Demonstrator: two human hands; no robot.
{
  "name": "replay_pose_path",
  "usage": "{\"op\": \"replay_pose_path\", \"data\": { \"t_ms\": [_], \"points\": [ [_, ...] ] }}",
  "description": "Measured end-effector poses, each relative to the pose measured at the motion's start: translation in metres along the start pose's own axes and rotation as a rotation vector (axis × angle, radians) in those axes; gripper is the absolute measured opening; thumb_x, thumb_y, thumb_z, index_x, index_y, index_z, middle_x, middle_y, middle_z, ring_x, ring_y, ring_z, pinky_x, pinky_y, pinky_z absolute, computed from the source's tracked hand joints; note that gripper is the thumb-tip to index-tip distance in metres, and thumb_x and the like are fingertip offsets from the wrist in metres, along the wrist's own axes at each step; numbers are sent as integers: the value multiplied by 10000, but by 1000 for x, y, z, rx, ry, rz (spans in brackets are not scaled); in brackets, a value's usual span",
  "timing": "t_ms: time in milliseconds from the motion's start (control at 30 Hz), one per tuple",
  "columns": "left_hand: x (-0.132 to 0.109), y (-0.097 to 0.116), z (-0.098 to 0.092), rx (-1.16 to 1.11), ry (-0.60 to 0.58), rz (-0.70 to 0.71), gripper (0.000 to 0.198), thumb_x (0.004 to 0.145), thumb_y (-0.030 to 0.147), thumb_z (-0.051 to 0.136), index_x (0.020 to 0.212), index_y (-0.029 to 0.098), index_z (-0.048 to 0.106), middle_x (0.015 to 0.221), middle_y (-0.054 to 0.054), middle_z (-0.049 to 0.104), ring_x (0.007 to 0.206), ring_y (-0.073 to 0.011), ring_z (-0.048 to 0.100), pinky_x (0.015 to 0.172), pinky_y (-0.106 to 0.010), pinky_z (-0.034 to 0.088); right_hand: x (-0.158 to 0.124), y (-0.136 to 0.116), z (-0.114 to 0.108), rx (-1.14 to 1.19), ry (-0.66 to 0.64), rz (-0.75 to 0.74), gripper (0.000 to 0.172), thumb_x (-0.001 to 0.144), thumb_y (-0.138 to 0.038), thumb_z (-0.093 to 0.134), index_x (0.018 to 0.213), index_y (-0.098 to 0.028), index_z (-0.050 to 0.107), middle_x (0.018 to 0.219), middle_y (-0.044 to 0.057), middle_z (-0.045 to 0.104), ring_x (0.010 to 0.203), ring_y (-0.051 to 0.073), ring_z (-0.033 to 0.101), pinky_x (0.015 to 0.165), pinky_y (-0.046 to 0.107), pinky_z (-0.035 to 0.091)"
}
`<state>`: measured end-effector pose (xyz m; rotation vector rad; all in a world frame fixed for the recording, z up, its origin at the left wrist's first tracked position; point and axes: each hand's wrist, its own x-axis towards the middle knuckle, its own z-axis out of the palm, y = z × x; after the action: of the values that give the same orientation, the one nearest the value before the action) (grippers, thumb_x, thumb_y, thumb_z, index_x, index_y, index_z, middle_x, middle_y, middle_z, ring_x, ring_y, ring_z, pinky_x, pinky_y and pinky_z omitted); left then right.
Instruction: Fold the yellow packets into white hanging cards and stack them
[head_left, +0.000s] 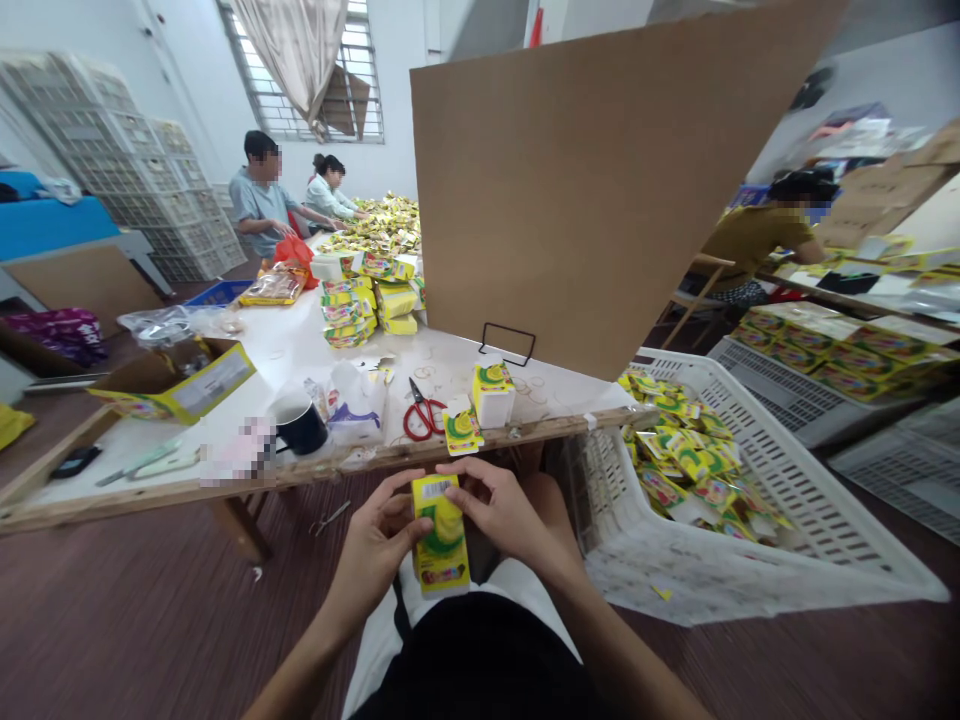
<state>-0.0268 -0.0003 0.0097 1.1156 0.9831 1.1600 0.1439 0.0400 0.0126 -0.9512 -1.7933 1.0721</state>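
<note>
A: Quick, what's held?
B: Yellow-and-green printed rectangular cardboard box, above the lap, just short of the white-topped wooden surface
A: Left hand?
B: Pinching the box's left side, thumb on the front panel. Fingers behind are partly hidden, can't tell exactly where they sit
A: Right hand?
B: Pinching the top end, thumb on the front near the black-and-white barcode, fingers bent around the upper right corner
A: Nearby?
B: Flat yellow printed card at the surface's front edge, just beside a white block-shaped stack with a yellow top. Red-handled metal scissors lie to the left, dark round mug further left
A: Behind and right?
B: Large brown cardboard panel standing up behind the stack; white slotted plastic crate to the right, yellow printed packets heaped inside
</note>
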Motion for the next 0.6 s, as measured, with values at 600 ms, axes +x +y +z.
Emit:
{"op": "replay_pose_path", "data": {
  "t_ms": [600],
  "points": [
    [11, -14, 3, 154, 20, -3, 616, 754, 322, 682, 1290, 160, 425, 1245, -174, 574, 1205, -260, 512, 1060, -421, 349, 43, 65, -38, -878, 279, -42, 443, 730, -241, 676, 1162, -203, 589, 1247, 107, 559, 1135, 284, 460, 931, 433, 322]
  ]
}}
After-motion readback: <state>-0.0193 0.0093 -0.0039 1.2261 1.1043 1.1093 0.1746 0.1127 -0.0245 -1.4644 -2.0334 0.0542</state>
